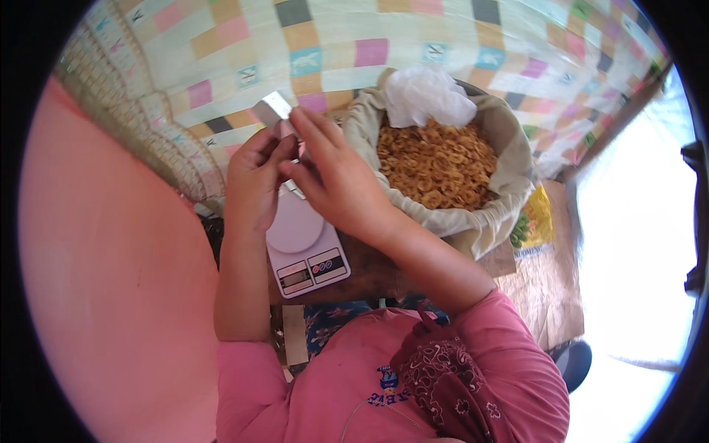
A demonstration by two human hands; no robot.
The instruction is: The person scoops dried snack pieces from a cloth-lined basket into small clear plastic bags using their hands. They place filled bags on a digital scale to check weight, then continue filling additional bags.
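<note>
Small silver-and-white object (275, 107) held up by both hands, above and beyond the scale, toward the rear left of the bench (384, 277); its exact kind could not be told. Its lower end was pinched between thumb and curled fingers of the left hand (255, 173); the right hand (343, 173) was laid alongside, its fingers stretched and pressed together, tips at the object's right side; whether anything was gripped by its thumb could not be told.

White kitchen scale (303, 244) set at the front left corner of the bench, its round plate partly overhung by the hands; cloth-lined container (480, 225) placed by the rear right corner, filled with brown chips (436, 162); white plastic bag (428, 100) rested at its rear rim; yellow packet (540, 214) seen just beyond the bench's right edge.
</note>
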